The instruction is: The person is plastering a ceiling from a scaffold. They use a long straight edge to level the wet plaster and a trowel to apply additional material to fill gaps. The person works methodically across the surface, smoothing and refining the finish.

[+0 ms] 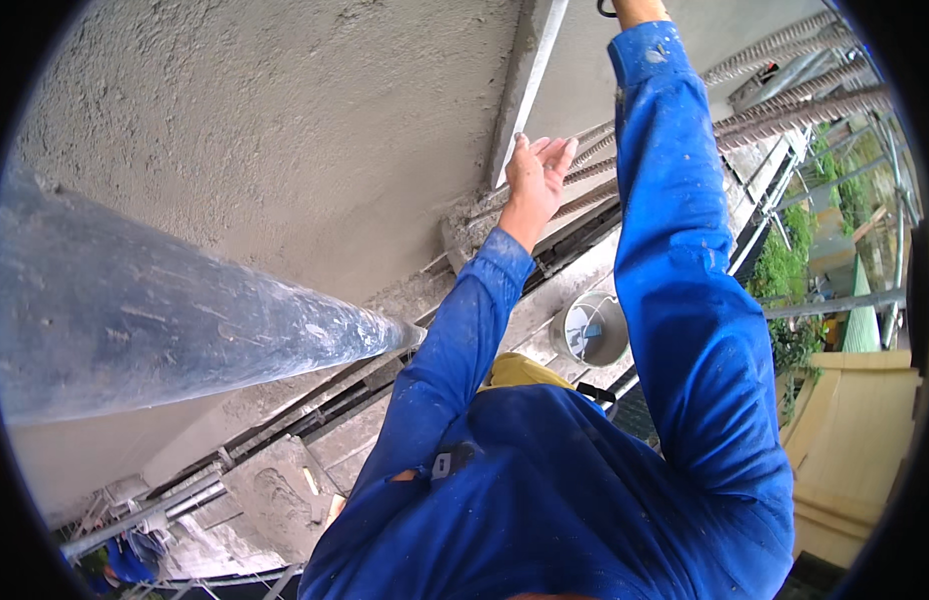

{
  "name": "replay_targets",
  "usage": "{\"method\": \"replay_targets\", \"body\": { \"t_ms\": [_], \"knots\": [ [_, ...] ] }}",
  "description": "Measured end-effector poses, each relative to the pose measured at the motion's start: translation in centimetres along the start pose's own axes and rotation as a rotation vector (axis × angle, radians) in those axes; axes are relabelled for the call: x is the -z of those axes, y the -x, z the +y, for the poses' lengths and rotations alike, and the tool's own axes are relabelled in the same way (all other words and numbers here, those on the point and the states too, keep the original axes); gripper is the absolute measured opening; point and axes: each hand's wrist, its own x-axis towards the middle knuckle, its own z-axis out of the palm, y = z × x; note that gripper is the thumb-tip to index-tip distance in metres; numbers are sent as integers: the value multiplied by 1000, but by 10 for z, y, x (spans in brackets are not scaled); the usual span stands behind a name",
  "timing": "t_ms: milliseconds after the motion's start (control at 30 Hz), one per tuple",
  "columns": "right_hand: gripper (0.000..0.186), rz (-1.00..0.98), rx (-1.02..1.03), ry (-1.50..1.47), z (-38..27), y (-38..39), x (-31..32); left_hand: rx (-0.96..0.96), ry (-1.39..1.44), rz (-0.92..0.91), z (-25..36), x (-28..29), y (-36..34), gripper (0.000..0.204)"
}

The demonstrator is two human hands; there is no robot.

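Note:
My left hand [538, 185] is raised in front of a wet cement-plastered wall [315, 130]. Its fingers are partly stretched and apart, with nothing visible between them. One fingertip lies at the edge of a long straight bar [532, 85] set against the wall; whether it presses on the bar I cannot tell. My right arm reaches up past the bar, and only the wrist end of my right hand [642, 10] shows at the top edge. The fingers there are cut off from view. Beside that wrist is a small dark curved piece [607, 8], its kind unclear.
A thick dark pipe [185, 310] crosses the left side. Ribbed steel bars [785, 115] jut out at upper right. Below stands a bucket [603, 335] on the planks. A heap of wet mortar [280, 500] lies lower left. Scaffold tubes [835, 303] run along the right.

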Motion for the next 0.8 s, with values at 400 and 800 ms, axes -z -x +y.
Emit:
{"method": "replay_targets", "body": {
  "t_ms": [400, 800],
  "knots": [
    [33, -159, -132, -188, -75, 1, 37, -61, 754, 1, 8, -20, -115, 47],
    [43, -281, -10, 142, 33, 111, -22, -74, 880, 114, 3, 9, -133, 38]
  ]
}}
